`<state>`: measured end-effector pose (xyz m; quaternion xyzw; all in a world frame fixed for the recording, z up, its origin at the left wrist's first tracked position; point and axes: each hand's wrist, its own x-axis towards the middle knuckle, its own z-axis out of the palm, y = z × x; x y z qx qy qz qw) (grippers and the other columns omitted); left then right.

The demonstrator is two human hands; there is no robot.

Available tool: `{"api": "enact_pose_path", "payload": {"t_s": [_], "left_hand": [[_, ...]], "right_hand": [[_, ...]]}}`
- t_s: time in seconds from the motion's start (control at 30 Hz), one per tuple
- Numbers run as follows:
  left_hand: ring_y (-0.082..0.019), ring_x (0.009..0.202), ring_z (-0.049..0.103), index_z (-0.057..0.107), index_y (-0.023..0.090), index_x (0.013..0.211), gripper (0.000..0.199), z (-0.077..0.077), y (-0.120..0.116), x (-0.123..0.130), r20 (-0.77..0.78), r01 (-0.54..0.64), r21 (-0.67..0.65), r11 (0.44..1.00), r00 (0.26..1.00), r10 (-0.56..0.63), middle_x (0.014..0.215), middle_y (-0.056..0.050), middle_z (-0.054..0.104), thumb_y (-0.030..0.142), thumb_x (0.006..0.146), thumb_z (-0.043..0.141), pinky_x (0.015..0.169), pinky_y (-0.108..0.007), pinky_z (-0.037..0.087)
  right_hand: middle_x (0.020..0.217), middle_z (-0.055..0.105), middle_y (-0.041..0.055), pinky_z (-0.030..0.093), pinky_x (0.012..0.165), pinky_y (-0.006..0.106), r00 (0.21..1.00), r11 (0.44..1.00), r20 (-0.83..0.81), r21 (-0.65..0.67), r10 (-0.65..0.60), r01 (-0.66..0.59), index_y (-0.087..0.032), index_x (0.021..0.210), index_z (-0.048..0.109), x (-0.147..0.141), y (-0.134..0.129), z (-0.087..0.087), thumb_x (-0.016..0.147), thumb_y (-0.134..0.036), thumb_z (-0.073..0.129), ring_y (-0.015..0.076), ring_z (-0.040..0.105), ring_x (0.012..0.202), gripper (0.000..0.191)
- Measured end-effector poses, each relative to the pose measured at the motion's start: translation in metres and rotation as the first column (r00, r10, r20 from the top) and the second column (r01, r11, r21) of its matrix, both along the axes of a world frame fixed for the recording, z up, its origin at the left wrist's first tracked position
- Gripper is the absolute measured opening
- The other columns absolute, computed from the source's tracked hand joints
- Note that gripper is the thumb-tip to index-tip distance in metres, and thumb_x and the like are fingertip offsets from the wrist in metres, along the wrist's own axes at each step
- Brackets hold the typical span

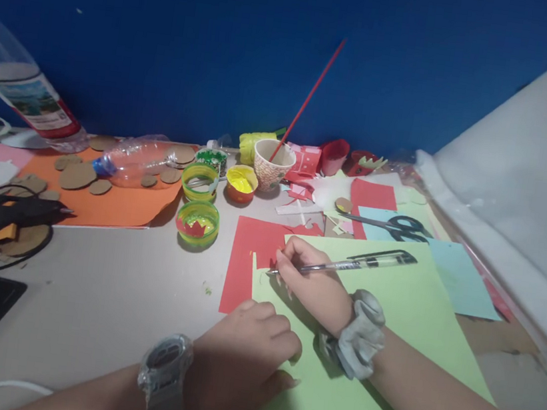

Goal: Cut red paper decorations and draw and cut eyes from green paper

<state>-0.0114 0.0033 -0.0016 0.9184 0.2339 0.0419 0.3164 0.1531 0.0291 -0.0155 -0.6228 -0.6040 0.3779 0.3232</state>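
My right hand (pixel 311 280) is closed around a clear-barrelled pen (pixel 361 262), its black cap fitted on the rear end. The pen's tip touches a pale green sheet of paper (pixel 380 387) near its upper left corner, where a faint short line shows. My left hand (pixel 255 347) rests on the sheet's left edge, fingers bent and the thumb apart from them, with nothing in its grasp. Under the green sheet lies a red sheet (pixel 239 274), showing along the left and top.
Black scissors (pixel 396 226) lie on blue paper behind the green sheet. A patterned paper cup (pixel 272 166) with a red straw (pixel 313 96) stands at the back, near small green bowls (pixel 197 225). Leftward are cardboard discs (pixel 78 176), plastic bottles (pixel 31 92) and a black glue gun (pixel 5 213).
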Motion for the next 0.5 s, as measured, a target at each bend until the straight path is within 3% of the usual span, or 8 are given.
{"api": "enact_pose_path", "payload": {"t_s": [0.2,0.5], "left_hand": [[-0.019,0.085,0.047,0.051,0.021,0.087,0.014,-0.0009,0.0012,-0.0003,-0.007,0.015,0.015,1.000,1.000,-0.015,0.089,0.000,0.057,0.032,0.085,0.059,0.075,-0.032,0.035],[-0.019,0.085,0.047,0.051,0.021,0.087,0.013,0.0004,-0.0005,-0.0006,-0.010,0.016,0.007,1.000,1.000,-0.016,0.089,0.000,0.057,0.031,0.085,0.058,0.077,-0.032,0.036]], "right_hand": [[0.057,0.046,-0.0058,0.037,0.054,0.025,0.999,0.998,0.041,0.047,0.030,-0.031,-0.021,0.064,0.037,0.0002,-0.0004,0.0008,0.086,-0.025,0.046,0.0104,0.044,0.053,0.024],[0.053,0.043,-0.0074,0.034,0.049,0.023,1.000,1.000,-0.015,0.007,0.011,-0.011,-0.022,0.066,0.037,0.0000,-0.0006,0.0003,0.089,-0.032,0.045,0.0087,0.039,0.046,0.026]]}}
